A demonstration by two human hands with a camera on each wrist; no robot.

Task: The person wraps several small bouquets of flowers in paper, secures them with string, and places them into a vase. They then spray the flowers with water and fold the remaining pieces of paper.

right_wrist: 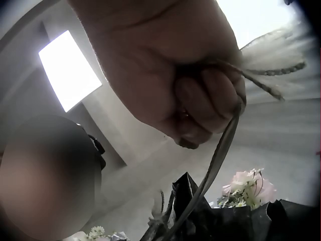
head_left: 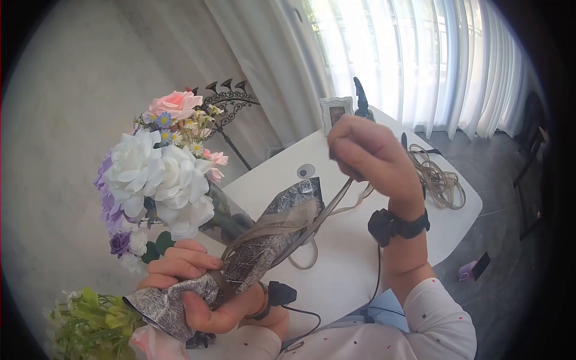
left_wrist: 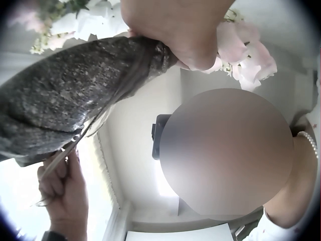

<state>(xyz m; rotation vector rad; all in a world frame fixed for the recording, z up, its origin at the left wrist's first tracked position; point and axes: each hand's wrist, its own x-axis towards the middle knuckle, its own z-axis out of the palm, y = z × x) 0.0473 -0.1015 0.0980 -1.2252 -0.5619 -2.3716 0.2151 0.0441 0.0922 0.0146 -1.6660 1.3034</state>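
In the head view my left hand (head_left: pixel 192 288) grips the gathered neck of a bouquet wrapped in silver-black patterned paper (head_left: pixel 273 234). A pink rose (head_left: pixel 157 343) and green foliage (head_left: pixel 90 321) show at the bouquet's lower left. A greyish-brown sheer ribbon (head_left: pixel 225 283) passes around the neck beside my left fingers. From there its strands run up along the paper to my right hand (head_left: pixel 375 153), which holds them in curled fingers above the table. The right wrist view shows the ribbon (right_wrist: pixel 223 145) running down taut from the right fist (right_wrist: pixel 200 100), with frayed ends sticking out.
A glass vase (head_left: pixel 225 219) of white, pink and purple flowers (head_left: pixel 159 180) is at the left of the white table (head_left: pixel 354 252). Farther back are a photo frame (head_left: pixel 336 114) and a black spray bottle (head_left: pixel 362 102). Coiled ribbon (head_left: pixel 441 183) lies at the right.
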